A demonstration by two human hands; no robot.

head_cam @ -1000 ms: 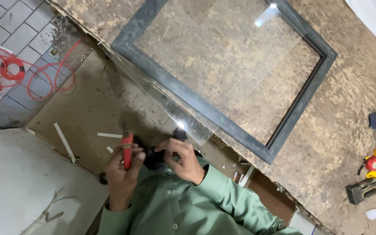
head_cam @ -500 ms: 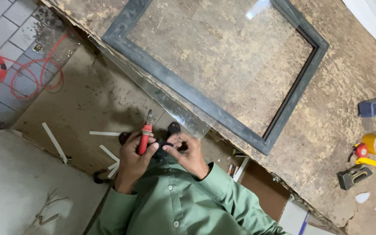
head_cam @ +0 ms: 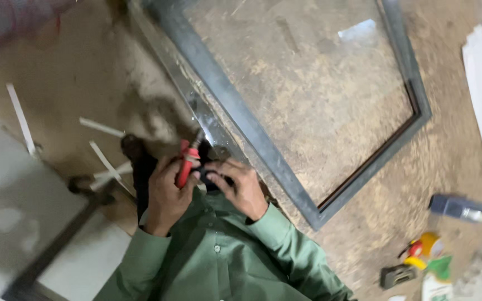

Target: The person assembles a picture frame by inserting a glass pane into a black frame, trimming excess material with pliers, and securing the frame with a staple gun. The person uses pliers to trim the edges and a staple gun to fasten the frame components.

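Close against the green shirt front, the left hand is clenched around a red-handled tool, its metal tip pointing up toward a clear glass sheet. Just beside it, the right hand curls its fingers over a small dark object; the blur makes it hard to say what that is, though the grasp looks closed. Both hands meet at the near edge of the glass sheet, which lies along the outside of a dark rectangular frame on the brown board workbench. White strips lie left of the hands. Farther right sit a grey box-shaped tool and a yellow and red container.
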